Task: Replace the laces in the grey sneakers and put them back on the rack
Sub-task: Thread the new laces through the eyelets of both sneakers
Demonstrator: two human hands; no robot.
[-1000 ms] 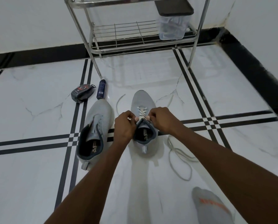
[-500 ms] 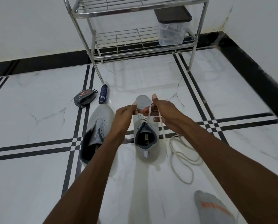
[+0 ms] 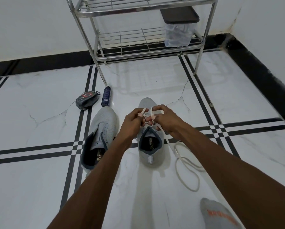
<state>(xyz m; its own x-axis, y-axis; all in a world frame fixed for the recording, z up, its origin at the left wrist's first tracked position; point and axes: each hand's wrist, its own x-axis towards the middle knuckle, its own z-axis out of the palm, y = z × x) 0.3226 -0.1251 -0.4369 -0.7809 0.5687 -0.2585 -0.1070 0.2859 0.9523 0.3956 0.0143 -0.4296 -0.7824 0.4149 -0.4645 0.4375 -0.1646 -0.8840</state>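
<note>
Two bare hands worked a white lace (image 3: 152, 111) above the tongue of a grey sneaker (image 3: 150, 146) that stood on the marble floor (image 3: 39, 187), toe toward twelve o'clock and heel toward six. The left hand (image 3: 132, 121) had its fingers curled, pinching one strand of the lace between thumb and forefinger. The right hand (image 3: 165, 119) was likewise curled, pinching a raised loop of the same lace, with another strand running down past its fingers. The fingertips of both hands nearly met over the top eyelets, where the lace crossed.

At nine o'clock from that shoe, just beside it, the second grey sneaker (image 3: 99, 138) lay on the floor with no lace visible in it, its toe also toward twelve and partly hidden by the left forearm. At four o'clock from the laced shoe a loose cord-like lace (image 3: 186, 164) lay in slack coils on the tile, one end running up toward the right hand.

At twelve o'clock, well apart from the shoes, a steel wire rack (image 3: 138, 52) stood against the wall; on its lower shelf, at the right end, sat a clear plastic tub with a dark lid (image 3: 179, 28). At ten o'clock from the shoes, a dark blue tube (image 3: 106, 98) and a black oval case (image 3: 87, 100) lay side by side near the rack's front leg. A grey-socked foot (image 3: 219, 215) showed at five o'clock.
</note>
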